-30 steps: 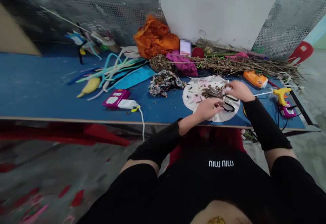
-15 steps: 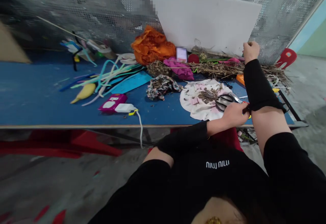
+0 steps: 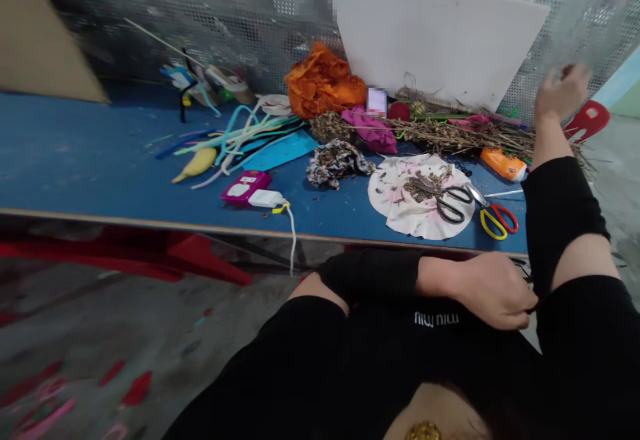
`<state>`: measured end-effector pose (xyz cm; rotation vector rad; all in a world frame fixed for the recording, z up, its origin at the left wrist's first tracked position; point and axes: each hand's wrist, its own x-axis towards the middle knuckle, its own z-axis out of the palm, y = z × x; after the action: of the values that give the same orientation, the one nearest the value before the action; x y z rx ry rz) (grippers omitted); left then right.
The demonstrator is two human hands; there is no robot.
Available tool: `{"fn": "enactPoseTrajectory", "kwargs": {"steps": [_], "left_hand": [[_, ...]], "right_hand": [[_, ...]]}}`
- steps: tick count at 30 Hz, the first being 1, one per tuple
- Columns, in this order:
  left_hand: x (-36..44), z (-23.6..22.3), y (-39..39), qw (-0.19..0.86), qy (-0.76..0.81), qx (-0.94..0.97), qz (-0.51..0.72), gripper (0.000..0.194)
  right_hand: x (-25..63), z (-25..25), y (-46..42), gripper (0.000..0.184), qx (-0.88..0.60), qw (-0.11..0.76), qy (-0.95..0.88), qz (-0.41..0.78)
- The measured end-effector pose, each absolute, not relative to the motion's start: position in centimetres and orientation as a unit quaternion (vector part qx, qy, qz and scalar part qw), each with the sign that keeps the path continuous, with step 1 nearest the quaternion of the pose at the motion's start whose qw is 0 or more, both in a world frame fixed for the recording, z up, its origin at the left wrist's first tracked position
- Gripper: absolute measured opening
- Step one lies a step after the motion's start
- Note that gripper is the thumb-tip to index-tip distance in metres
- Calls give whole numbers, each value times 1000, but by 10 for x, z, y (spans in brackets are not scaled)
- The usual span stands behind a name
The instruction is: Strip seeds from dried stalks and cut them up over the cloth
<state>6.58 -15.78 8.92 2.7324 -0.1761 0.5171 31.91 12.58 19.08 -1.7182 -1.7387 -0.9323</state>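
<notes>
My right hand [image 3: 563, 93] is raised over the right end of the table, smeared by motion, with its fingers partly curled. A black arm sleeve [image 3: 563, 213] covers that forearm, and bare skin shows above it. My left hand [image 3: 495, 290] is closed in front of my chest, its fingertips pinching the sleeve's lower edge. Beyond it, scissors with red and yellow handles [image 3: 495, 220] lie on the table. Black-handled scissors [image 3: 453, 203] rest on a round white cloth [image 3: 395, 213] with dry plant bits [image 3: 423, 187].
The blue table [image 3: 125, 180] also holds dry stalks [image 3: 450, 135], orange crumpled material [image 3: 323, 87], a patterned cloth bundle [image 3: 337, 163], a purple device [image 3: 247, 187] with a white cord, balloons [image 3: 197, 162] and an orange packet [image 3: 503, 163]. A white board [image 3: 435, 40] leans against perforated metal.
My left hand has moved down and toward my body, still gripping the sleeve. My right hand has shifted right. The red-and-yellow scissors and orange packet are now in fuller view.
</notes>
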Motion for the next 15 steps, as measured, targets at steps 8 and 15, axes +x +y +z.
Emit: {"fn": "enactPoseTrajectory", "kwargs": {"steps": [8,15], "left_hand": [[114,134,-125,129,128,934,307,38],[133,154,-101,-29,51,962,265,31]], "right_hand": [[266,139,113,45,-601,25,-740,-301],[278,104,128,51,-608,-11,-733,-305]]}}
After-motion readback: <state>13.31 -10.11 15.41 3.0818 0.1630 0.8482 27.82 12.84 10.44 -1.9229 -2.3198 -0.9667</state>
